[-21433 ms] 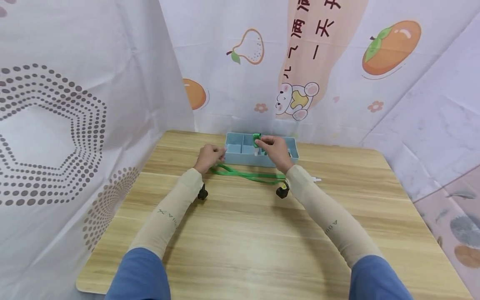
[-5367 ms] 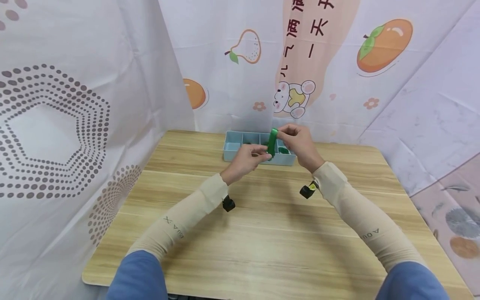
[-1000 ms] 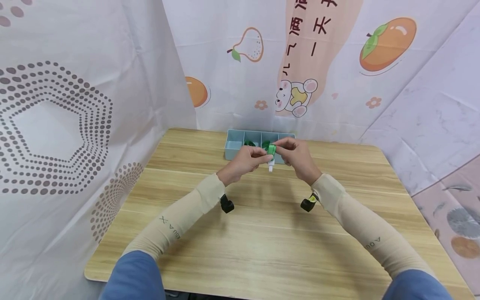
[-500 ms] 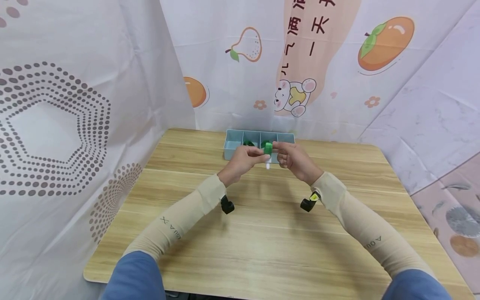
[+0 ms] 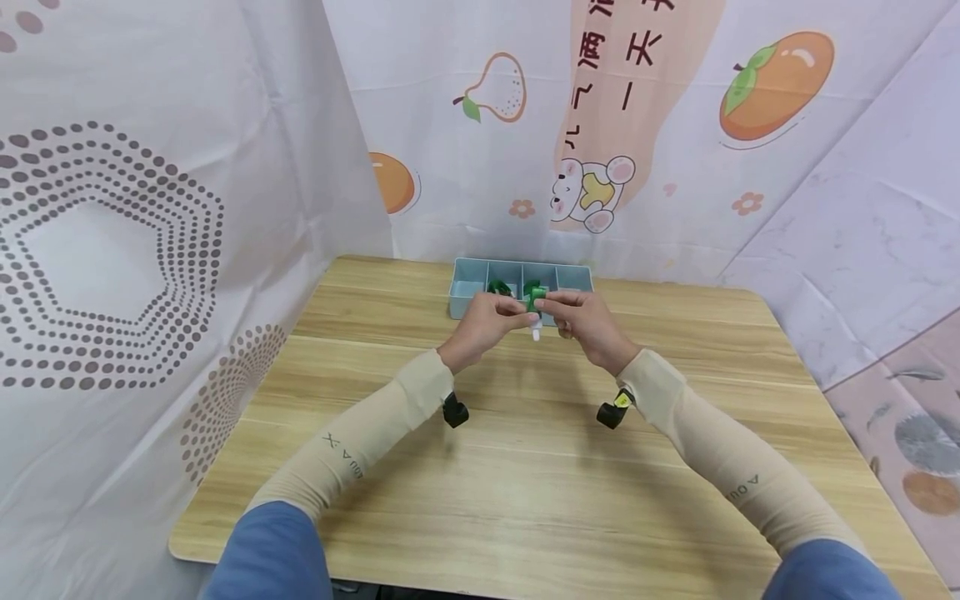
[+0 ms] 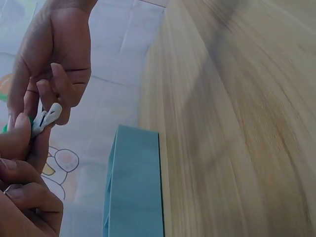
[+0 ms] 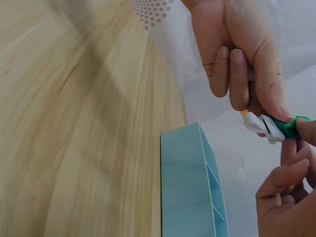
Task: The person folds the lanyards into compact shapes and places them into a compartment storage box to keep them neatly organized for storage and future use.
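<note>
A green lanyard, its strap gathered into a small bundle [image 5: 536,295], is between my two hands in front of the box. Its white plastic clip [image 7: 264,127] sticks out below the fingers. My left hand [image 5: 483,329] pinches the bundle at its lower end between thumb and fingers. From the other side my right hand [image 5: 592,325] pinches the green strap near its top. In the left wrist view the clip [image 6: 47,117] shows between the hands, while most of the strap is hidden by fingers.
Behind the hands a light blue divided box [image 5: 468,304] stands on the wooden table [image 5: 510,467] by the curtain. Green bundles [image 5: 498,287] lie in its middle compartments. A patterned curtain [image 5: 435,100] hangs behind the table and along the left side.
Long ago a loose green strap lay along the table before the box; now it is gone. Lately the right fingers left the bundle's side and came back to pinch it; the left hand kept hold.
</note>
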### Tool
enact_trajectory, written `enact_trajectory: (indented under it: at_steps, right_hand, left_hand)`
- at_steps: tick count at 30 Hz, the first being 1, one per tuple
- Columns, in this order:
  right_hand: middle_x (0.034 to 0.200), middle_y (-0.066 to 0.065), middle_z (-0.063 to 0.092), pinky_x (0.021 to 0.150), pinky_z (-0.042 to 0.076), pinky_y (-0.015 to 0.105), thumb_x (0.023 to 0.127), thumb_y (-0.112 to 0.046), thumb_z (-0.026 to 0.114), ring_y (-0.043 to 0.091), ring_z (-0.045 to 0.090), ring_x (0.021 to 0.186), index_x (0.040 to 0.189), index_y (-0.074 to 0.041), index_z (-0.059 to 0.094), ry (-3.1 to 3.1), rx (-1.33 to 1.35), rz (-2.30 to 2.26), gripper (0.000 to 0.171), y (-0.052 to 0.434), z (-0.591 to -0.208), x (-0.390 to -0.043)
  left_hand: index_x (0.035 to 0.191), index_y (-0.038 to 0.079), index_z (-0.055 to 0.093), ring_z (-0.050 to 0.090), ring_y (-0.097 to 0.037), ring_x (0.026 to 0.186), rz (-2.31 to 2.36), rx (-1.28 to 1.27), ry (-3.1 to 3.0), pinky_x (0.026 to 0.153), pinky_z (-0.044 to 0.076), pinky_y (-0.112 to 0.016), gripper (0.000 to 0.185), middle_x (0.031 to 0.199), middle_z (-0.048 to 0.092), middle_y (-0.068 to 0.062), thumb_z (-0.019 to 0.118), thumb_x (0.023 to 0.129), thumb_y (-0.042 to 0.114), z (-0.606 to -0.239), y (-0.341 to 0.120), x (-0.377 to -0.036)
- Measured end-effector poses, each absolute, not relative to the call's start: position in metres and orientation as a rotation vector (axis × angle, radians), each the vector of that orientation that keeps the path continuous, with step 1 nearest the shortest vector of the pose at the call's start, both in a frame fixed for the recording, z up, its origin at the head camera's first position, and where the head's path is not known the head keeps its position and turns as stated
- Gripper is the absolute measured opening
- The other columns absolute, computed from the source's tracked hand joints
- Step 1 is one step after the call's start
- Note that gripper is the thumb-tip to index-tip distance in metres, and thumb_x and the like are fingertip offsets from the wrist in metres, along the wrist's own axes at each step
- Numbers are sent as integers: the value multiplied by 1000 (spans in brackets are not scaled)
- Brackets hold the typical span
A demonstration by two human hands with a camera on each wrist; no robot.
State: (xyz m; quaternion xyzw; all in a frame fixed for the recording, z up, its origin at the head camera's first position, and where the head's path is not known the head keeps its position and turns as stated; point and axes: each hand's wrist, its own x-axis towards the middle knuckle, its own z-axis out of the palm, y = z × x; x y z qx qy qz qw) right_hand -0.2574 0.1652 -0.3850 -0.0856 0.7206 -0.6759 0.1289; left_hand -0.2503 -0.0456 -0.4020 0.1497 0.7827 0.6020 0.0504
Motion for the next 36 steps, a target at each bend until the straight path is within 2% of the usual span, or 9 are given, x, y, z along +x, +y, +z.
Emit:
enact_trajectory:
  at_steps: [4,8,13,18,23,27,28,34,36]
  right_hand:
    - [76,-1,53,60,36,28,98,-26,74,13,41,65,114,-5,76,2108,-242,-1995,26,164,-387,-257]
    - [80,1,56,60,38,27,97,-25,76,13,42,66,116,-4,76,2113,-210,-1997,29,162,-389,-255]
    - [82,3,57,60,39,26,97,-25,75,13,43,67,118,0,75,2123,-201,-1982,32,160,-391,-253]
    - [74,2,53,60,35,30,99,-28,73,14,40,63,116,-3,75,2159,-255,-1953,30,161,-394,-253]
    - [67,-2,46,58,30,31,100,-29,72,14,37,58,113,-4,74,2211,-299,-1926,28,163,-396,-254]
    - [67,-3,45,54,30,27,101,-25,70,12,36,57,113,-4,74,2235,-299,-1912,25,165,-397,-255]
    - [69,-2,47,53,30,25,101,-26,70,12,36,57,113,-4,74,2245,-298,-1908,25,165,-398,-255]
    - [90,9,60,53,34,24,98,-33,74,11,38,59,113,-6,75,2293,-282,-1862,31,169,-400,-255]
    - [94,12,61,54,34,23,98,-33,74,11,38,61,113,-6,75,2299,-280,-1850,32,169,-401,-254]
  left_hand:
    - [107,12,82,66,-17,100,1818,458,2442,84,55,-36,17,107,74,1,74,98,24,-401,-44,-248]
    - [107,12,82,65,-17,100,1815,434,2463,82,54,-33,17,108,74,1,73,99,24,-402,-43,-247]
    - [98,14,83,66,-16,97,1806,451,2496,79,54,-33,13,102,75,3,76,97,25,-404,-43,-249]
    - [92,18,82,67,-15,93,1754,518,2531,78,54,-34,14,96,75,4,78,94,31,-407,-45,-253]
    - [95,21,81,67,-15,93,1690,583,2517,82,55,-38,18,97,74,5,78,93,39,-411,-53,-263]
    - [99,22,79,66,-16,96,1695,587,2491,86,55,-44,22,100,72,4,76,94,43,-415,-63,-272]
    - [99,22,79,65,-17,95,1702,587,2495,84,55,-45,22,100,72,3,74,95,44,-417,-66,-274]
    - [101,7,78,66,-27,94,1762,497,2528,73,49,-37,43,96,74,-4,63,102,47,-424,-92,-292]
    - [101,4,77,66,-28,97,1782,433,2546,75,48,-35,46,96,74,-7,62,103,47,-426,-101,-297]
